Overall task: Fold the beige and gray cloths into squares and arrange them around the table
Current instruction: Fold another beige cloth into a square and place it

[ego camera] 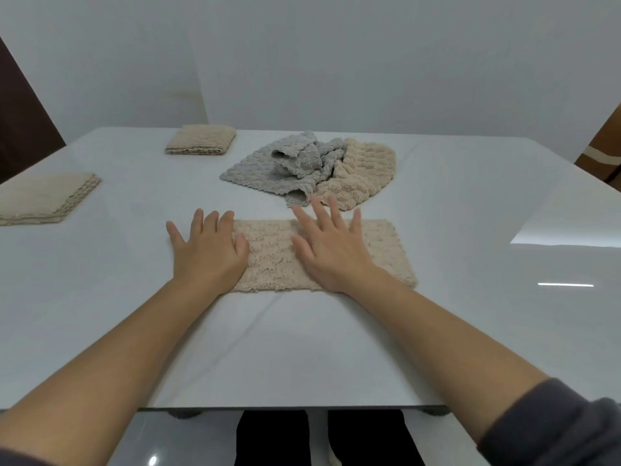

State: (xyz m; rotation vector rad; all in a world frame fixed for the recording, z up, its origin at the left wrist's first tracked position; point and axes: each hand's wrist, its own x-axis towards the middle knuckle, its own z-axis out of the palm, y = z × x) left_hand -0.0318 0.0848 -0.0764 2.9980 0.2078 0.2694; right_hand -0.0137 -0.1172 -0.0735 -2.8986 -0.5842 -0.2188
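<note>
A beige cloth point(386, 253) lies folded into a long rectangle in front of me on the white table point(302, 348). My left hand point(206, 250) lies flat over its left end, fingers spread. My right hand point(331, 247) presses flat on its middle, fingers straight. Behind it sits a loose heap: a crumpled gray cloth point(279, 166) and a crumpled beige cloth point(364, 173) touching it on the right. Two beige cloths folded into squares lie on the table, one at the far left-centre point(201, 140), one at the left edge point(43, 198).
The table's near edge runs just above my legs point(322, 435). A white wall stands behind the table. A dark panel point(23, 105) is at the left and a brown object point(605, 146) at the right edge.
</note>
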